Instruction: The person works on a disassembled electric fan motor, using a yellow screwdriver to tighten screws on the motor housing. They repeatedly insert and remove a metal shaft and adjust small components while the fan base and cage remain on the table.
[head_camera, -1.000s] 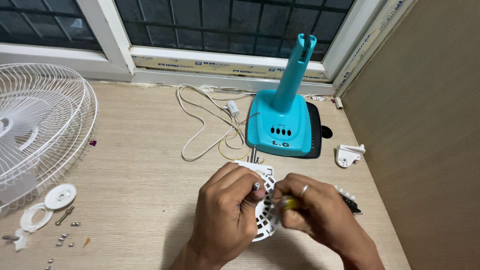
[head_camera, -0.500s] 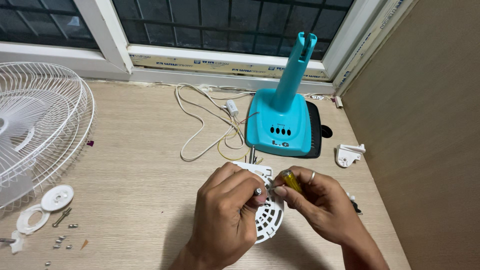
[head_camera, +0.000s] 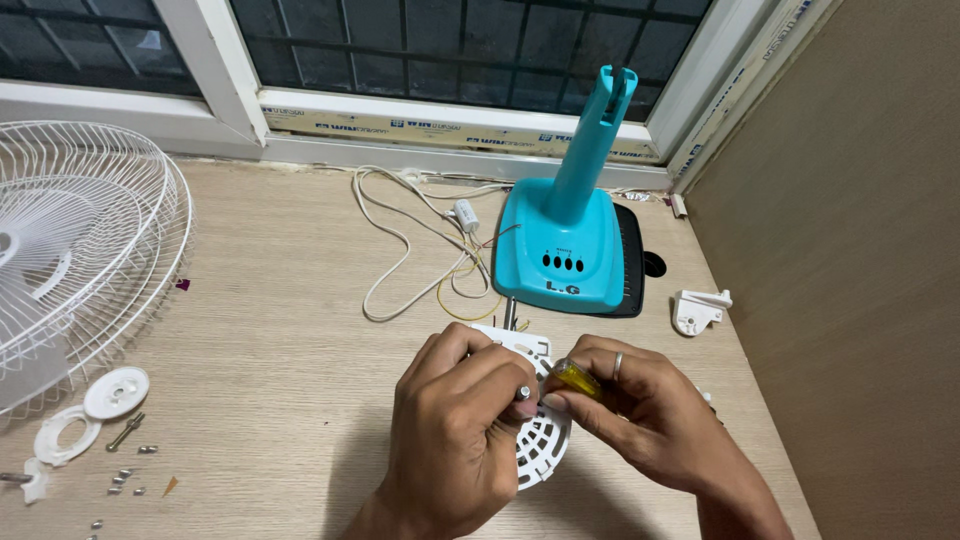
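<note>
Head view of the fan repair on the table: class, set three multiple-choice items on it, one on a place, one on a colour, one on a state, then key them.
1. Where does the wire fan guard lie?
A. at the table's left edge
B. on the stand
C. under the hands

2. What colour is the fan stand?
A. red
B. turquoise
C. white

3. What does the right hand hold?
A. nothing
B. a white ring
C. a yellow-handled screwdriver

Key: 1 A, the guard sits far left, apart from the stand. 2 B, base and column are turquoise. 3 C, its fingers pinch the yellow handle while the left hand steadies a screw over the white vented cover.
</note>
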